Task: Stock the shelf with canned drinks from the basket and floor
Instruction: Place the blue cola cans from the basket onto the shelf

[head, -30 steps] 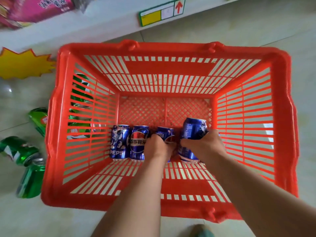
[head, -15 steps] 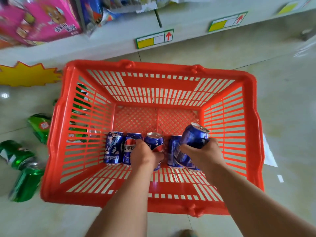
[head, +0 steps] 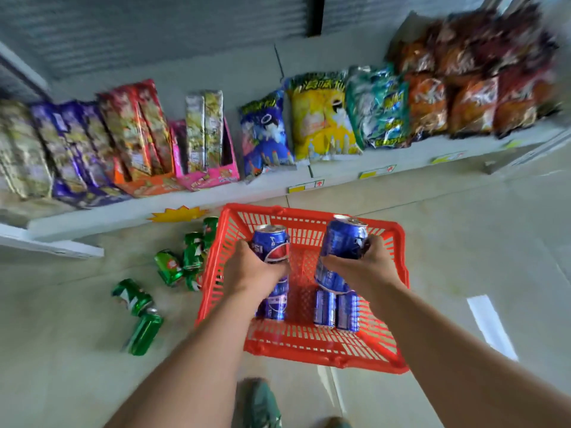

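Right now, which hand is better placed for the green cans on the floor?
Left, probably: the green cans lie on the floor left of the basket, nearer the left hand. The right hand would have to cross it. Both hold blue cans.

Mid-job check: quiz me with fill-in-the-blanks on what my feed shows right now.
1. The Pepsi can in the left hand is coloured ___.
2. The right hand holds a second can above the red ___.
3. Green cans lie on the ___.
Answers: blue; basket; floor.
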`<state>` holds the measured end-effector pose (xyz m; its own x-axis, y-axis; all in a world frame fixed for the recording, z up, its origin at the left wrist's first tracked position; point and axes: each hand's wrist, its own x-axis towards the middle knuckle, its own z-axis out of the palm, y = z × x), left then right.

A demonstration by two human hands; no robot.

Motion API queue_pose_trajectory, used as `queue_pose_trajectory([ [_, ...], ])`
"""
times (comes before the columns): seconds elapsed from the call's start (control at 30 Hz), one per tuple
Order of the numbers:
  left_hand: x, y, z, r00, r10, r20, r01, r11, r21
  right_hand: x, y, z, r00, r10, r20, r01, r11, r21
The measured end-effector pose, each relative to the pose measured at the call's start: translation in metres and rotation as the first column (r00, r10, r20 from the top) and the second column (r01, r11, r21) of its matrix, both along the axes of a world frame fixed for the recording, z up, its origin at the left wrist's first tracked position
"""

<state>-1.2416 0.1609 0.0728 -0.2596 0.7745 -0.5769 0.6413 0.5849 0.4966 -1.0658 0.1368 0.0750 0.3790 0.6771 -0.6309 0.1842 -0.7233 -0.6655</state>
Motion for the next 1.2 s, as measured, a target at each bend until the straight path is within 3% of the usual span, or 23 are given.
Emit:
queue_pose_trajectory([
  [0.43, -0.031, 0.008, 0.239, 0.997, 0.008, 0.078, -0.027, 0.968, 0.25, -0.019, 0.026, 0.235, 0.982, 0.189, -0.003, -0.183, 0.955, 0.233],
  [0.7, -0.06, 0.006, 0.345, 0.991, 0.063, 0.116, -0.104, 0.913, 0.395, -0.039, 0.038, 0.343, 0.973, 0.231, 0.021, -0.224, 0.91, 0.348],
  [0.97, -0.118, 0.038, 0.399, 0.963, 0.164, 0.213, -0.257, 0.797, 0.547, -0.096, 0.068, 0.399, 0.95, 0.31, -0.017, -0.273, 0.859, 0.432],
  [1.2, -0.184, 0.088, 0.402, 0.963, 0.137, 0.23, -0.253, 0.745, 0.617, -0.158, 0.109, 0.413, 0.945, 0.325, -0.026, -0.271, 0.828, 0.491],
])
